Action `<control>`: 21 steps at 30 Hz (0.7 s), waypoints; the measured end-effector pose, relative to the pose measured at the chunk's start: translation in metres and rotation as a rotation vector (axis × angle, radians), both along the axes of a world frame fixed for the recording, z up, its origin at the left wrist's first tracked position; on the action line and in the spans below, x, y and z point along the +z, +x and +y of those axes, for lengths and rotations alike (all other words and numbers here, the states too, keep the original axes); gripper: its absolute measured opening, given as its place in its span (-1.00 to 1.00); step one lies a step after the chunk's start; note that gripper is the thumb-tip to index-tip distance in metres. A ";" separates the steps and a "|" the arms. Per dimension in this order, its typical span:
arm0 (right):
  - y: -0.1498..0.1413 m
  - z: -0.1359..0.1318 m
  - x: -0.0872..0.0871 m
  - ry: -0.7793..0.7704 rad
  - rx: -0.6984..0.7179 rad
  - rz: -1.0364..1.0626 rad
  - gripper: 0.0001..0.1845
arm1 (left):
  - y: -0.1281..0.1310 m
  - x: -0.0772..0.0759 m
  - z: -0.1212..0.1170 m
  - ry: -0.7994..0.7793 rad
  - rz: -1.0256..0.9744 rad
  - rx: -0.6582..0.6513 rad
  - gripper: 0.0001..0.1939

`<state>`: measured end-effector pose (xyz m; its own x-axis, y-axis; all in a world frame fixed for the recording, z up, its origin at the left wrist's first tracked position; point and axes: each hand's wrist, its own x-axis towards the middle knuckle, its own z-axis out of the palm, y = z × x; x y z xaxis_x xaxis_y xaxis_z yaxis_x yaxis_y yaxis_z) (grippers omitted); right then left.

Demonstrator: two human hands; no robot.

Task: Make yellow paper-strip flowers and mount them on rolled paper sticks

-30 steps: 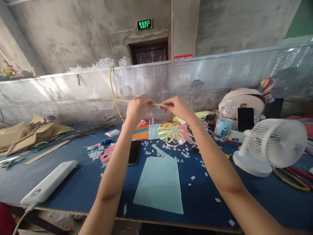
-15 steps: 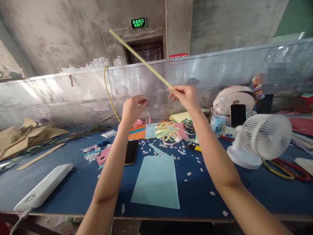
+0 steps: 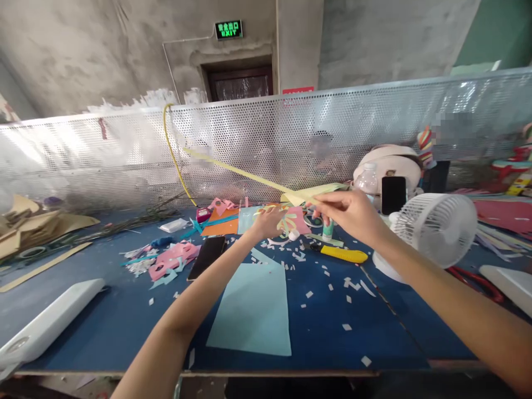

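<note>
A long, narrow pale yellow paper strip is pinched near its right end by my right hand, whose fingers are closed. From there it slants up to the left in front of the mesh panel. My left hand reaches over a round flower-like shape of looped yellow and green paper strips and covers its left side. The left fingers look stretched forward and loosely bent; I cannot tell whether they touch the loops. A light blue paper sheet lies flat on the blue table between my forearms.
Beyond the right hand's wrist stands a white fan. A yellow-handled cutter lies amid scattered paper bits. To the left are a black phone, pink paper scraps and a white power bank. A perforated metal panel borders the back.
My left hand has moved right and down, onto the paper flower. My right hand has come down and right with the yellow strip, which now slants less steeply.
</note>
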<state>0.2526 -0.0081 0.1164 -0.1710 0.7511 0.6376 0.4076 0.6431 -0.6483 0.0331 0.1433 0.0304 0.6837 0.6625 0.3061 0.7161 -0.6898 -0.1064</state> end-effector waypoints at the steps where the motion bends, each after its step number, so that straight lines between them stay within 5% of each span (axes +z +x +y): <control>1: 0.006 -0.004 -0.006 -0.032 -0.014 -0.005 -0.73 | 0.004 -0.004 0.000 0.013 -0.034 0.006 -0.29; 4: 0.020 -0.013 -0.022 -0.103 -0.017 -0.004 -0.75 | 0.013 -0.005 0.005 0.063 -0.177 0.023 -0.55; 7: 0.028 -0.018 -0.032 -0.160 -0.016 0.032 -0.76 | 0.012 0.012 0.018 0.119 -0.348 0.055 -0.76; 14: 0.034 -0.017 -0.041 -0.295 0.102 0.214 -0.75 | -0.020 0.068 0.029 0.202 -0.722 -0.003 -0.69; 19: 0.036 -0.008 -0.056 -0.297 0.019 0.253 -0.73 | -0.048 0.063 -0.008 0.224 -0.761 -0.171 -0.92; 21: 0.037 -0.005 -0.063 -0.289 -0.019 0.193 -0.70 | -0.063 0.057 -0.022 0.356 -0.751 -0.264 -0.90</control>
